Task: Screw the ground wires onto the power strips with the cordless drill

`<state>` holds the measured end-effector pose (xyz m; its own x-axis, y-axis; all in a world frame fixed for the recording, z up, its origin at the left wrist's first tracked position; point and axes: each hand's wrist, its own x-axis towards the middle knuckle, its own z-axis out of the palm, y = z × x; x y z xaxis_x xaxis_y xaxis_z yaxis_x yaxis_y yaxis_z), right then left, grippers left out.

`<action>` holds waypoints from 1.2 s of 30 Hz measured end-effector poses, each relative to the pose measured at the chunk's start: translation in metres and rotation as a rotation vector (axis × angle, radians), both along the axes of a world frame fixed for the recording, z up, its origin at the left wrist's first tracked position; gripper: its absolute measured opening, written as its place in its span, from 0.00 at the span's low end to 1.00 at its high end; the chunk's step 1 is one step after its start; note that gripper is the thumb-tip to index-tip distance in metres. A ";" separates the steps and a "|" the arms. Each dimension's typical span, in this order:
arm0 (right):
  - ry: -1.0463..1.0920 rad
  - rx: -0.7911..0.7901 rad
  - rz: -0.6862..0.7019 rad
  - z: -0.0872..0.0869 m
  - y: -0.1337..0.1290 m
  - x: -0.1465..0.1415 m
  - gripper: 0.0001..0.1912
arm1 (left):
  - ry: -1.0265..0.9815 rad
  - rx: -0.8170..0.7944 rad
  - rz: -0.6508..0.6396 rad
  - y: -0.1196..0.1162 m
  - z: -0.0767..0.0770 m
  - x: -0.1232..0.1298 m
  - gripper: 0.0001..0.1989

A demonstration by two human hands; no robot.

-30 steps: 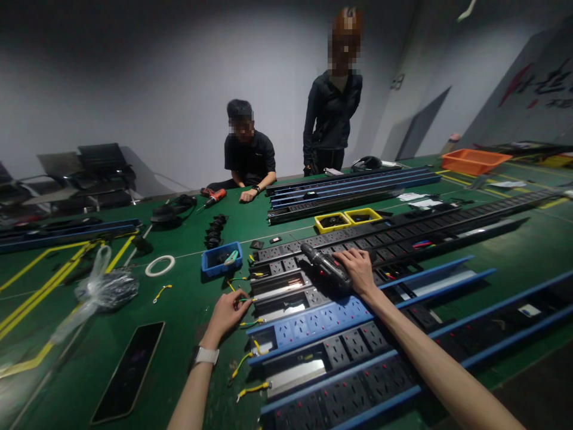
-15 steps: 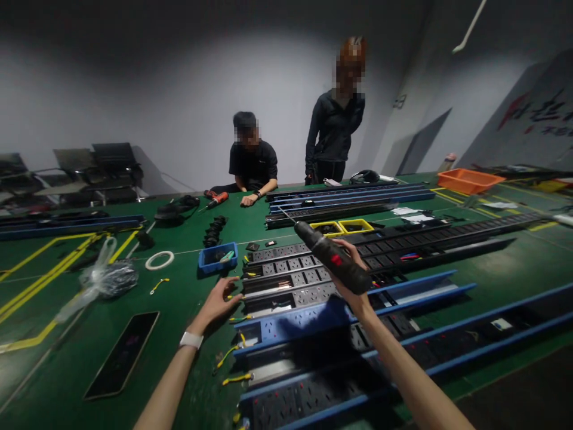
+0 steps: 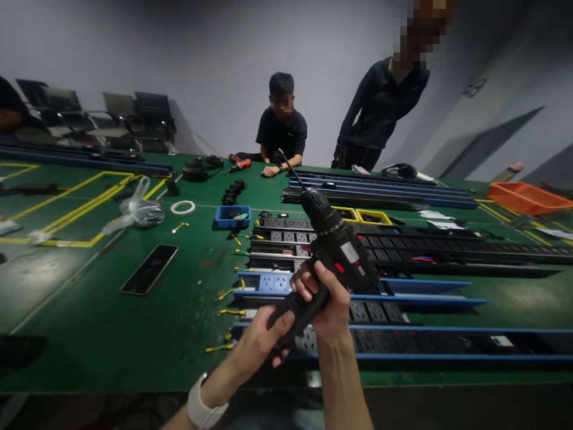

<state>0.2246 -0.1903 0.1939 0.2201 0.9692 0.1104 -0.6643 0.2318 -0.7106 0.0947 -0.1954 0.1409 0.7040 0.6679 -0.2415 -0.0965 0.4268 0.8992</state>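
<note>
A black cordless drill (image 3: pixel 347 251) with a long thin bit is held up over the table, tilted so the bit points up and away to the left. My right hand (image 3: pixel 329 292) grips it high on the handle, just under the body. Around the lower end of the handle my left hand (image 3: pixel 273 334) is closed, a white band on its wrist. Beneath and behind the drill lie several power strips with sockets, among them a blue strip (image 3: pixel 274 282) and a black strip (image 3: pixel 421 341) in a blue channel. Yellow-green wires (image 3: pixel 230 312) stick out from their left ends.
Left of the strips are a phone (image 3: pixel 150 269), a white ring (image 3: pixel 182 207), a plastic bag (image 3: pixel 145 212) and a blue bin (image 3: pixel 233 217). Yellow bins (image 3: pixel 373 217) and an orange basket (image 3: pixel 530 197) stand farther back. Two people are across the table, near a red drill (image 3: pixel 240 165).
My left hand has come over from the strip ends onto the drill's handle. The drill is now nearer and more upright. My view has shifted, and the seated person's head is raised.
</note>
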 end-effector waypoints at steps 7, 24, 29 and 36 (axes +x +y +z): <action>0.073 -0.035 0.050 -0.005 -0.033 -0.011 0.12 | 0.038 -0.098 0.095 -0.050 0.004 -0.014 0.32; 0.125 -0.021 0.170 -0.002 -0.036 -0.030 0.14 | 0.478 0.100 0.325 -0.087 0.030 -0.040 0.31; 0.517 0.303 0.217 -0.026 -0.020 -0.027 0.17 | 0.550 0.389 0.267 -0.063 0.046 -0.038 0.22; 0.917 0.498 0.327 -0.046 -0.004 -0.028 0.20 | 0.468 0.387 0.394 -0.056 0.049 -0.023 0.23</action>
<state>0.1962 -0.1947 0.1483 0.1587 0.8880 0.4316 -0.9750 0.0722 0.2100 0.0719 -0.2515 0.1901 0.2744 0.9493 -0.1534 0.2546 0.0821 0.9636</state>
